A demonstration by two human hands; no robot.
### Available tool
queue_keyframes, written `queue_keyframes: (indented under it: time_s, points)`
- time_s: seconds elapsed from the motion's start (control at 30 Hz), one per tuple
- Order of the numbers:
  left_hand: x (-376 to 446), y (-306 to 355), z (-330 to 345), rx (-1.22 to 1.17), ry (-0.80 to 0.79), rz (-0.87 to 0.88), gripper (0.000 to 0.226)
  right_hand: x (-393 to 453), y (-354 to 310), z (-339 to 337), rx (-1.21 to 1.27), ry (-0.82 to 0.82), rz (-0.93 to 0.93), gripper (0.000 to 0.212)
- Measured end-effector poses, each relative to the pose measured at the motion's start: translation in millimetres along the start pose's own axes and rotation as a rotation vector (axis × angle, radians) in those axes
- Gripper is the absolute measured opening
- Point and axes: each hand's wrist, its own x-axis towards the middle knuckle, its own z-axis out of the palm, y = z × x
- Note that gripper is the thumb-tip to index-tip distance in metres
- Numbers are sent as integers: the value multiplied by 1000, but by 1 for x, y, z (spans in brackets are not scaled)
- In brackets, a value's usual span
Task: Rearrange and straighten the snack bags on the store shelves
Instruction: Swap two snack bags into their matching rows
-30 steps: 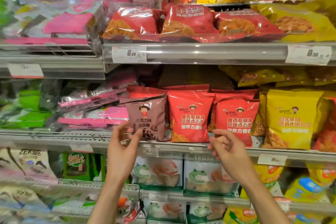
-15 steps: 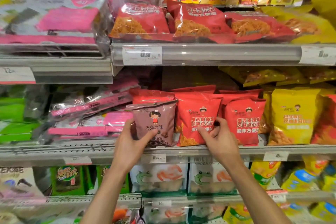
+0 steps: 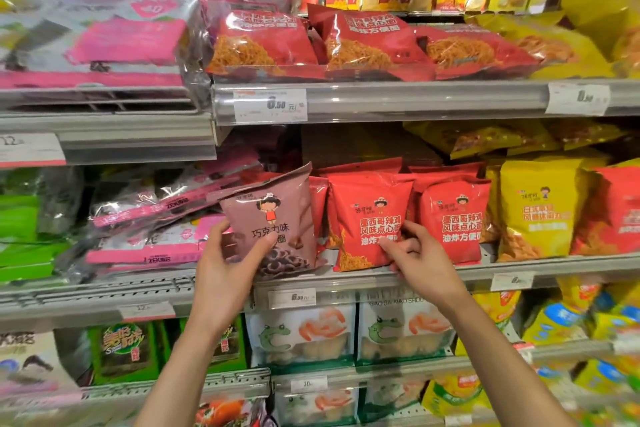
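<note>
Snack bags fill the middle shelf (image 3: 554, 265): 2 red bags (image 3: 370, 218) and a yellow one (image 3: 533, 208) stand upright, while the pink packs (image 3: 156, 218) at left lie slumped, so straightening looks far from finished. The brown chocolate bag (image 3: 273, 218) tilts in the left hand's (image 3: 225, 263) grip; the right hand (image 3: 420, 262) pinches the nearest red bag's lower edge.

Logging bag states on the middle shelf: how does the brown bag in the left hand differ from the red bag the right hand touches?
The brown bag is mauve-brown and tilted, gripped by the left hand; the red bag is bright red and stands upright on the shelf, the right hand at its lower edge. Brown shows ring snacks, red shows noodles. Both carry a cartoon child.
</note>
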Motion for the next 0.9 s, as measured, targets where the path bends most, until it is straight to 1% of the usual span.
queue_keyframes:
  time_s: [0.13, 0.23, 0.33, 0.5, 0.63, 0.77, 0.9]
  points:
    - [-12, -2, -11, -4, -28, 10, 52, -14, 3, -3, 155, -16, -5, 56]
    - [-22, -6, -14, -31, -57, -17, 52, -35, 7, -10, 244, -36, -10, 38]
    - [-35, -6, -8, -35, -78, -33, 53, -58, 15, -22, 253, -42, -5, 23]
    - [-62, 3, 18, -39, -90, -25, 46, -84, 33, -47, 315, 32, -7, 14]
    - [-82, 18, 51, -33, -98, -15, 52, -92, 58, -80, 301, 81, -16, 10]
    - [-109, 39, 99, -72, -108, -1, 40, -93, 82, -131, 332, 125, -13, 9]
    - [-137, 65, 166, -124, -117, 25, 31, -88, 109, -202, 336, 159, -42, 10]
